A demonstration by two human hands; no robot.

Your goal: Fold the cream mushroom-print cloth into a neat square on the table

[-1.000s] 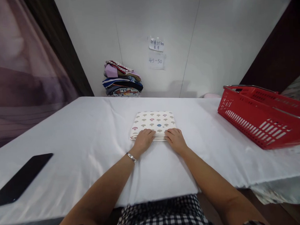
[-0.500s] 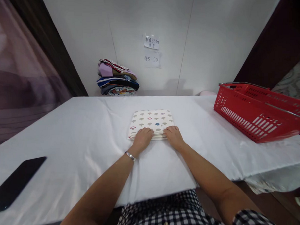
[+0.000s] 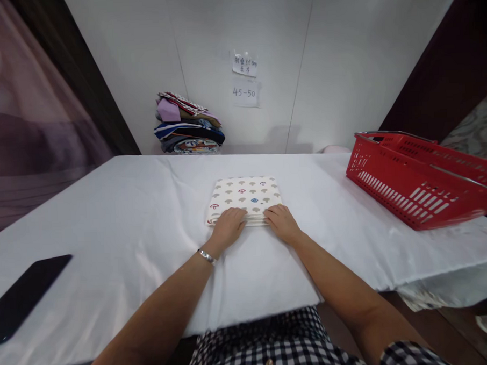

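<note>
A folded cream cloth [image 3: 247,190] with grey, red and blue mushroom prints lies flat in the middle of the white-covered table, its stacked layers showing along the near edge. My left hand [image 3: 230,226] grips the left part of that edge, fingers on top and thumb toward the front. At the near right corner my right hand [image 3: 282,222] holds the edge in the same way. The underside of the cloth and the parts beneath my fingers are hidden. A silver bracelet [image 3: 207,255] circles my left wrist.
White fabric covers the table [image 3: 127,209]. A red plastic basket [image 3: 408,180] with metal handles stands at the right. A dark, flat, phone-like slab [image 3: 26,294] lies at the near left. Several folded fabrics form a stack [image 3: 188,123] at the back, and paper signs [image 3: 245,92] hang on the wall.
My left hand has shifted slightly left and down along the cloth's near edge. The right hand and the cloth stay almost the same; the whole view has moved a little.
</note>
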